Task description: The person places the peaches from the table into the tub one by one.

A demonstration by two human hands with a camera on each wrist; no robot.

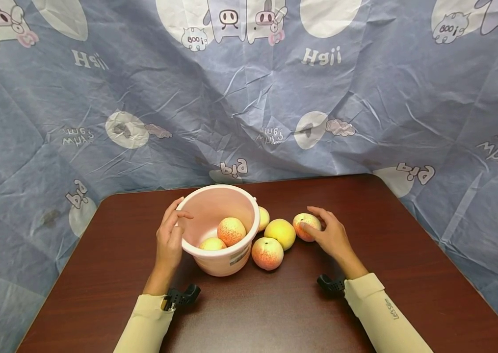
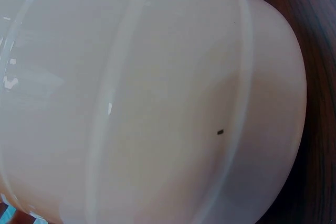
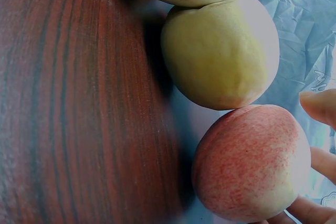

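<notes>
A pale pink plastic bucket [image 1: 218, 264], its mouth tilted toward me, holds two peaches, a red-speckled one [image 1: 231, 231] and a partly hidden yellow one [image 1: 212, 244]. My left hand [image 1: 170, 240] holds its left rim, fingers hooked over the edge; the left wrist view is filled by the bucket wall [image 2: 163, 98]. At the right, my right hand [image 1: 331, 238] spreads around a red-and-yellow peach [image 1: 305, 224]. In the right wrist view, fingers lie along that peach's [image 3: 252, 166] side, while the thumb [image 3: 320, 107] stands apart from it.
Between bucket and right hand sit a yellow peach [image 1: 280, 234], a reddish peach [image 1: 268, 254] and another peach [image 1: 264, 218] partly behind the bucket. They stand on a dark red-brown wooden table [image 1: 266, 314]. A blue printed cloth [image 1: 213, 113] hangs behind the table.
</notes>
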